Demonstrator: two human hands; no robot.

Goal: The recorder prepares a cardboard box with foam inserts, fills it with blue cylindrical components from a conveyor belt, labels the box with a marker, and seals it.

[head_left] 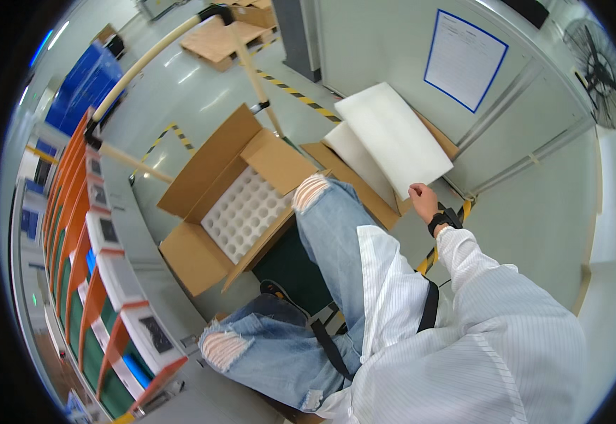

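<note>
1. while stretched out to the right of the body, reaches with the right hand [424, 201] to the near edge of a white foam sheet [393, 138]; fingers curled inward, at that edge; cannot tell pinching from mere touching.
2. cannot tell the state of the left hand, out of the picture.
3. across the top of the right-hand carton [364, 191], that same sheet, lying aslant, with a second foam sheet [355, 152] partly covered beneath, toward the carton's left edge.
4. further left, well apart from the hand, an uncovered carton [198, 256] with flaps spread outward; inside, between its edges, a white foam tray [244, 215] with rows of round hollows.
5. below that carton's near edge, a dark green surface [287, 265]; overlapping its right corner in view, a knee in torn blue jeans [336, 226].
6. on the right arm, a black wristband [443, 220] and a white sleeve [527, 297].
7. along the left, a rack [119, 279] with orange dividers.
8. beyond the foam, a pale wall panel [378, 63] bearing a blue-edged paper [467, 60]; near its upper right corner, a fan [597, 71].
</note>
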